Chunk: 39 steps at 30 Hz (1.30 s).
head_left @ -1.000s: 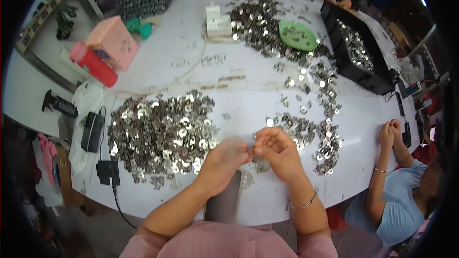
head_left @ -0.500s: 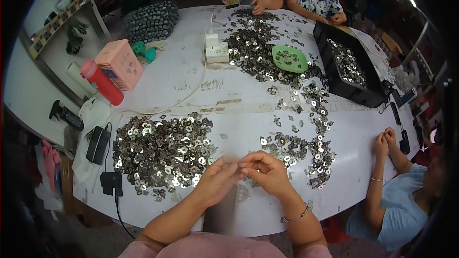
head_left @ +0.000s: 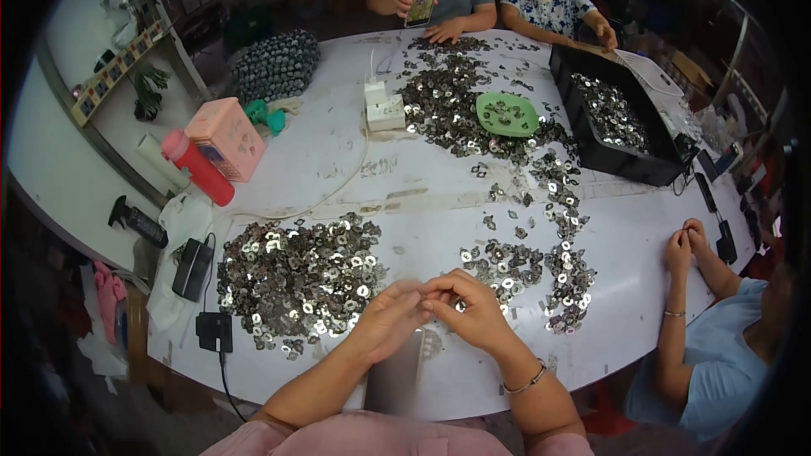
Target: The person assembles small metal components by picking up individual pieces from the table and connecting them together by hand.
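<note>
Above the near part of the white table, my left hand [head_left: 390, 319] and my right hand [head_left: 465, 308] meet at the fingertips. Both are closed in a pinch; whatever sits between the fingers is too small and hidden to make out. To the left of my left hand spreads a wide heap of small shiny metal pieces [head_left: 296, 274], ring-like with holes. Just beyond my right hand lies a smaller cluster of such pieces [head_left: 507, 268]. Below my hands, a flat grey rectangular thing [head_left: 395, 380] lies at the near table edge, partly blurred.
Far off are a larger heap [head_left: 448, 97], a green plate [head_left: 507, 114], a black bin [head_left: 625, 127] and a power strip [head_left: 385, 112]. A red bottle [head_left: 198, 167] and pink box [head_left: 226, 139] stand left. Co-workers sit opposite; another person's hands [head_left: 686, 245] are at right.
The view has shifted slightly. My hands stay pinched together in nearly the same place. Opposite, the phone holder's free hand now rests on the heap, and the floral-shirted person's hand has lifted.
</note>
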Tool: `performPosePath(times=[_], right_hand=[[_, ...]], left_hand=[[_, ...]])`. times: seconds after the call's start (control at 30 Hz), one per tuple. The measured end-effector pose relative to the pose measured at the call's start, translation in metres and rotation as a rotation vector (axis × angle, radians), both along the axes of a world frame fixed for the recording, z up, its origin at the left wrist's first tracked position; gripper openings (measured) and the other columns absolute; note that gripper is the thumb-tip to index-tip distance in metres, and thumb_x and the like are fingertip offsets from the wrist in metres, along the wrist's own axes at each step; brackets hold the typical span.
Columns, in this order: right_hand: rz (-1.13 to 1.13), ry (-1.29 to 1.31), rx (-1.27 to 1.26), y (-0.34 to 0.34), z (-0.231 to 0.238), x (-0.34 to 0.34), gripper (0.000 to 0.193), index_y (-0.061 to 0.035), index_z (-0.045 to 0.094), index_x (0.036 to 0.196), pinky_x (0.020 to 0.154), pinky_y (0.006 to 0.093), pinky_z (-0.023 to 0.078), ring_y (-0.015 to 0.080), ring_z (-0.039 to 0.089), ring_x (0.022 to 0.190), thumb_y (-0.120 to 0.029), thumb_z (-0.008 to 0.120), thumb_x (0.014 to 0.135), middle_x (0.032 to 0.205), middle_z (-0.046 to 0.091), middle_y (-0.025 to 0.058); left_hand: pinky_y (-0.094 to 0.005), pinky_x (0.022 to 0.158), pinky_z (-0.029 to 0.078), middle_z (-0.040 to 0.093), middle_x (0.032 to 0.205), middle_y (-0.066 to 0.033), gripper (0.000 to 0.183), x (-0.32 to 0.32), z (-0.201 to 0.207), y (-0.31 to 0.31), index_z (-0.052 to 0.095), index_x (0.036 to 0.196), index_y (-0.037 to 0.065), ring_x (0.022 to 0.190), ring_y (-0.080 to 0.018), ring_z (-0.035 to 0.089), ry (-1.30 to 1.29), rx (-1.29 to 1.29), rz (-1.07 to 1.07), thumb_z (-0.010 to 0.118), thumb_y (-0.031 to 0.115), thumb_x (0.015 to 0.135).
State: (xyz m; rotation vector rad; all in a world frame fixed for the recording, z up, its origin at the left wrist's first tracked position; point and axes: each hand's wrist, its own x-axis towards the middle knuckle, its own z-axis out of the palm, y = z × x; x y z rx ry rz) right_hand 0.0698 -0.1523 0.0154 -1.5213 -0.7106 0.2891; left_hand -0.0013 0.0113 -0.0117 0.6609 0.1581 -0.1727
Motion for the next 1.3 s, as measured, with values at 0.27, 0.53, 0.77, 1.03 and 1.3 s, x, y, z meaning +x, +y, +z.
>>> performPosePath(times=[0.27,0.53,0.77,1.03,1.3], right_hand=[[-0.020,-0.066,-0.020,0.001,0.004,-0.001,0.020,-0.0037,0.067,0.100,0.064,0.0211,0.045,0.0085,0.056,0.073,-0.003,0.070,0.080,0.084,0.060,0.0029],[-0.015,-0.129,-0.037,0.001,0.004,-0.002,0.021,-0.0027,0.067,0.100,0.063,0.0218,0.045,0.0094,0.056,0.072,-0.001,0.069,0.079,0.084,0.060,0.0038],[-0.016,-0.141,-0.041,0.002,0.009,-0.003,0.022,-0.0026,0.066,0.101,0.063,0.0221,0.046,0.0100,0.057,0.073,-0.001,0.068,0.079,0.084,0.060,0.0044],[-0.004,-0.211,-0.058,-0.002,0.011,0.002,0.023,-0.0038,0.066,0.101,0.064,0.0222,0.047,0.0115,0.057,0.071,-0.002,0.069,0.078,0.082,0.060,0.0052],[-0.009,-0.215,-0.081,-0.003,0.009,0.004,0.023,-0.0054,0.066,0.101,0.061,0.0233,0.048,0.0117,0.059,0.070,-0.002,0.068,0.078,0.082,0.060,0.0052]], left_hand=[[-0.0370,0.095,0.045,0.063,0.110,-0.0094,0.016,0.000,0.002,0.001,0.061,0.108,0.009,0.108,-0.0204,0.057,0.014,-0.011,-0.002,0.055,0.011,0.093],[-0.0387,0.097,0.044,0.061,0.111,-0.0092,0.017,0.000,0.004,0.001,0.060,0.108,0.006,0.108,-0.0209,0.057,0.012,0.007,-0.028,0.057,0.012,0.092],[-0.0384,0.096,0.044,0.061,0.107,-0.0093,0.017,0.000,0.010,-0.002,0.060,0.107,0.004,0.105,-0.0203,0.057,0.008,0.003,-0.016,0.056,0.012,0.092],[-0.0374,0.092,0.045,0.058,0.106,-0.0126,0.019,0.002,0.012,-0.006,0.058,0.109,0.000,0.102,-0.0216,0.056,0.072,0.042,0.002,0.049,0.007,0.093],[-0.0381,0.094,0.044,0.058,0.110,-0.0138,0.020,0.004,0.007,-0.002,0.058,0.111,0.001,0.106,-0.0238,0.055,0.038,0.018,-0.013,0.050,0.008,0.093]])
